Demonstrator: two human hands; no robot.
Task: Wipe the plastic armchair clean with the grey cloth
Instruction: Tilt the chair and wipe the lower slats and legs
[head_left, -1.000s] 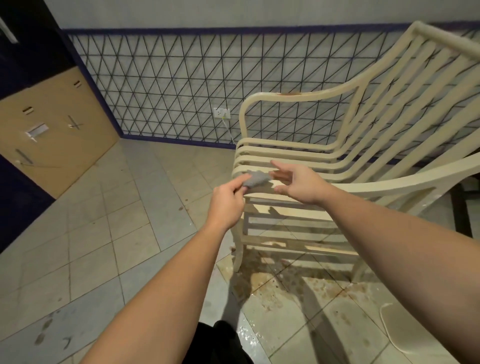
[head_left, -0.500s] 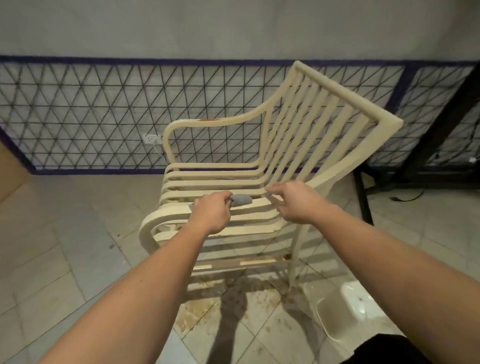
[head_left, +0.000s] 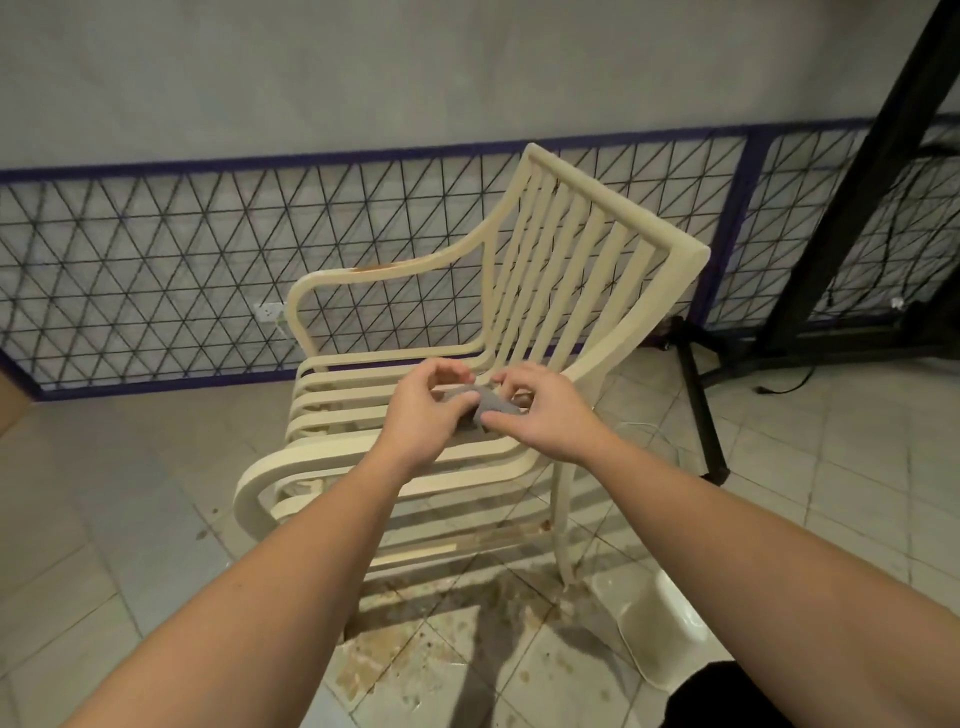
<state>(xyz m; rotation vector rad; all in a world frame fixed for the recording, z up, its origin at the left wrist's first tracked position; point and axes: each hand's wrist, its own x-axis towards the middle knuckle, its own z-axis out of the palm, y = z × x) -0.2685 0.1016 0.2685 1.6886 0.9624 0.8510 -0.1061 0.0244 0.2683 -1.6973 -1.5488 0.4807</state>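
A cream slatted plastic armchair (head_left: 587, 270) stands in the middle of the view, its backrest toward the right and a rusty stain on its far armrest. Above its seat slats I hold a small grey cloth (head_left: 491, 405) between both hands. My left hand (head_left: 426, 410) pinches the cloth's left side with its fingertips. My right hand (head_left: 540, 410) grips its right side, thumb on top. The cloth is bunched and partly hidden by my fingers.
The tiled floor (head_left: 130, 519) under the chair is wet with brown stains (head_left: 415, 649). A white plastic container (head_left: 660, 629) lies at the lower right. A black metal stand (head_left: 831, 234) rises at the right. A wire mesh fence (head_left: 156, 280) runs along the wall behind.
My view swung to the right and the chair came to the centre. My right hand, apart from the cloth half a second ago, has closed in and now grips it with the left.
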